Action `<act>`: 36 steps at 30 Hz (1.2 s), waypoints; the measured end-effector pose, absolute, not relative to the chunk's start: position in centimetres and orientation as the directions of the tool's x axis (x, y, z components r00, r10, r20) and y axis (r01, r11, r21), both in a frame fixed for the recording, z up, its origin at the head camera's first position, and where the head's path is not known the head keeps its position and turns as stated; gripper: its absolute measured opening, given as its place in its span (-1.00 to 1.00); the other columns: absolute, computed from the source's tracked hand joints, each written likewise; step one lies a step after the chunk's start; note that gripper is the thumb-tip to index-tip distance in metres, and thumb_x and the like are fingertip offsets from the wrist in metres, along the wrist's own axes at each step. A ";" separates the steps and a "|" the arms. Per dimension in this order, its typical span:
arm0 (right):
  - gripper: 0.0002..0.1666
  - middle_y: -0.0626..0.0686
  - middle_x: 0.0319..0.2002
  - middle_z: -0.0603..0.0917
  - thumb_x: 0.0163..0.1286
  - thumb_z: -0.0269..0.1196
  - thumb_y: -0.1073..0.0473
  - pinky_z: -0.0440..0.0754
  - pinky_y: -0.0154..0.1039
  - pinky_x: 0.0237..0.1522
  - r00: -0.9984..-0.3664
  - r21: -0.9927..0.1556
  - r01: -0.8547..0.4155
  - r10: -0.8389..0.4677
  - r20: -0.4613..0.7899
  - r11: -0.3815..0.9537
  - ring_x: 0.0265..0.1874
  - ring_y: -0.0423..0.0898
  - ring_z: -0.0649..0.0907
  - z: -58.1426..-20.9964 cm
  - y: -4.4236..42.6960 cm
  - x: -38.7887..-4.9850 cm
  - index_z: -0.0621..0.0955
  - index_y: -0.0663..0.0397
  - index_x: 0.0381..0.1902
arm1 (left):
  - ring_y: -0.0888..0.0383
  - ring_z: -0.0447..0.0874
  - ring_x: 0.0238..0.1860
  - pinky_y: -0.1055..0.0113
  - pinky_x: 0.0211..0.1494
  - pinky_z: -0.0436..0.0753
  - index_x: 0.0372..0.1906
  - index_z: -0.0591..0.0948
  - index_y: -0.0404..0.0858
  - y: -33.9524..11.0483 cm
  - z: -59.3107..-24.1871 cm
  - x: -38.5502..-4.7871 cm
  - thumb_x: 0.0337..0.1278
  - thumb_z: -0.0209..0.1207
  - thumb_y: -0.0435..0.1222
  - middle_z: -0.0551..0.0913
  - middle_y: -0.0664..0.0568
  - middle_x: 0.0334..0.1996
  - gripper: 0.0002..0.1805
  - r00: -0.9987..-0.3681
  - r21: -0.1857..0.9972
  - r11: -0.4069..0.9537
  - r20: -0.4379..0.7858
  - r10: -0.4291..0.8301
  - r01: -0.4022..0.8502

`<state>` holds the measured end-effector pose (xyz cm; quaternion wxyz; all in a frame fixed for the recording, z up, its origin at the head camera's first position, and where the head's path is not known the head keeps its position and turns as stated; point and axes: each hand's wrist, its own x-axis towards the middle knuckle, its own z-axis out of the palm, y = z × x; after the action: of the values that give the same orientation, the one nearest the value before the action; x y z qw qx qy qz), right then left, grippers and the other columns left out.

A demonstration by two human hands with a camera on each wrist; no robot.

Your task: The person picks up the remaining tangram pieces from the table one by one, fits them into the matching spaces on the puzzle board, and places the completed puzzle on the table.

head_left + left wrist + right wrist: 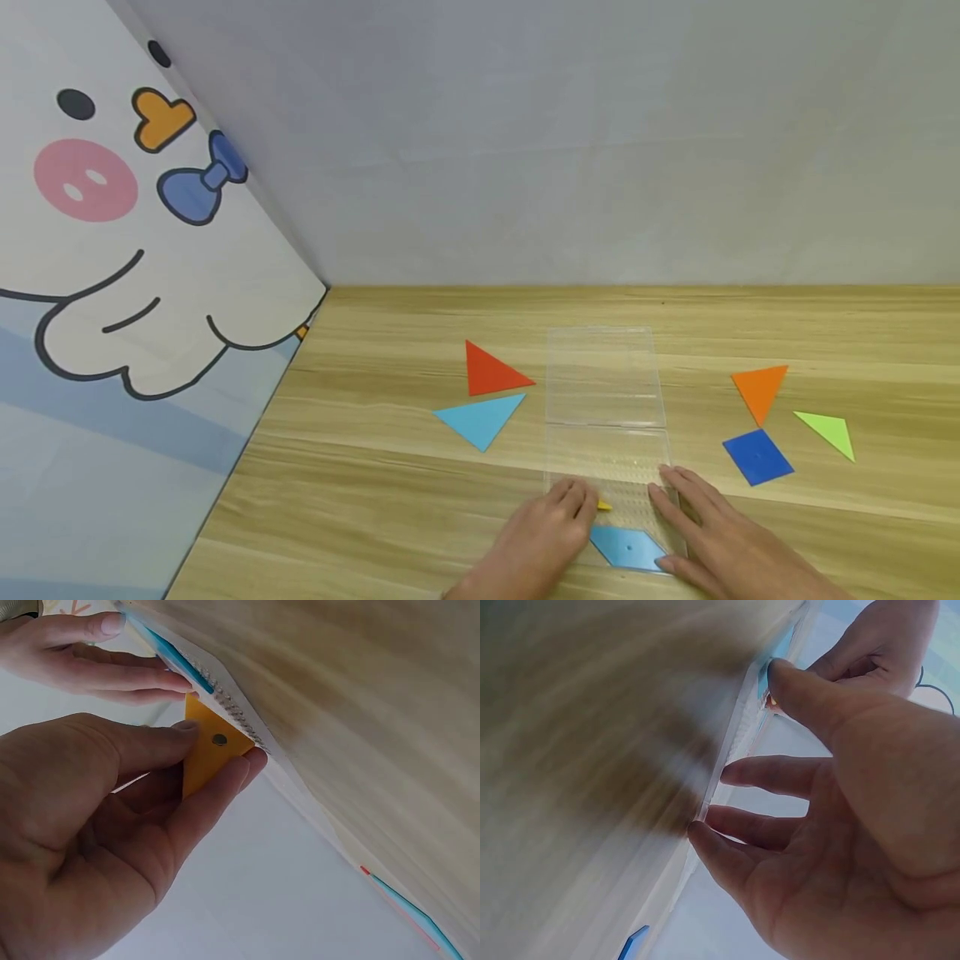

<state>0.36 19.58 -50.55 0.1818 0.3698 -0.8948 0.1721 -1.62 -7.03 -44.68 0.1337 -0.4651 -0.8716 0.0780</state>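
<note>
I pinch the yellow triangle (201, 766) between the thumb and curled fingers of my left hand (546, 525), just over the near half of the clear box (630, 454). My right hand (723, 525) has its fingers spread along the box's right edge, the fingertips touching it.

The triangle is thin and flat, so I judge it light and stiff, probably plastic, unlikely to break but smooth enough to slide in my grip. A round grey spot, perhaps a magnet, sits in its face. I'd hold it by its edges, keeping my fingertips out from underneath. The clear box looks thin and light too, likely to skid on the table (360, 517) if nudged, and best steadied by its rim.

Close by, the light blue piece (628, 550) lies in that same near half, beside my right thumb; it takes up room there, and so do my own fingers. The red triangle (491, 373) and light blue triangle (483, 421) lie left of the box. The orange triangle (761, 392), dark blue square (757, 458) and green triangle (832, 432) lie to its right, out of the way.
</note>
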 end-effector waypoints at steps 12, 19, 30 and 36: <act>-0.17 0.35 0.26 0.49 0.58 -0.07 -0.38 -0.28 -0.56 0.45 -0.657 -0.167 -0.724 -0.596 0.462 0.669 0.59 -0.29 -0.23 -50.6 19.5 0.3 0.53 0.28 0.25 | 0.21 0.64 -0.04 0.59 -0.14 0.64 -0.06 0.75 -0.19 -6.3 -44.7 -1.5 0.22 0.39 -0.31 0.70 0.06 -0.11 -0.80 -0.527 -0.305 0.555 0.174 0.832 0.774; -0.18 0.32 0.27 0.50 0.56 -0.05 -0.40 -0.29 -0.57 0.44 -0.666 -0.157 -0.711 -0.585 0.463 0.685 0.50 -0.11 0.09 -50.8 19.5 0.5 0.55 0.24 0.23 | 0.26 0.59 -0.10 0.60 -0.23 0.62 -0.09 0.79 -0.12 -5.9 -44.6 -1.4 0.17 0.43 -0.25 0.68 0.11 -0.16 -0.80 -0.544 -0.303 0.562 0.152 0.826 0.770; -0.17 0.35 0.25 0.49 0.60 -0.13 -0.37 -0.25 -0.56 0.46 -0.649 -0.165 -0.728 -0.593 0.476 0.665 0.59 -0.26 -0.16 -50.6 19.5 0.4 0.55 0.29 0.22 | 0.28 0.56 -0.20 0.58 -0.23 0.61 -0.17 0.79 -0.15 -5.7 -44.4 -1.6 0.12 0.45 -0.31 0.64 0.14 -0.29 -0.84 -0.534 -0.280 0.555 0.153 0.831 0.783; -0.17 0.36 0.25 0.50 0.61 -0.16 -0.36 -0.26 -0.54 0.48 -0.643 -0.160 -0.733 -0.597 0.480 0.662 0.60 -0.26 -0.21 -50.5 19.4 0.5 0.52 0.29 0.24 | 0.29 0.58 -0.17 0.60 -0.15 0.61 -0.15 0.78 -0.17 -5.8 -44.6 -1.5 0.17 0.41 -0.32 0.65 0.13 -0.24 -0.85 -0.507 -0.305 0.533 0.166 0.846 0.789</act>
<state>0.45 19.43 -50.54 0.1973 0.3735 -0.8899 0.1724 -1.51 -5.79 -44.59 0.1483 -0.4736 -0.8629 0.0954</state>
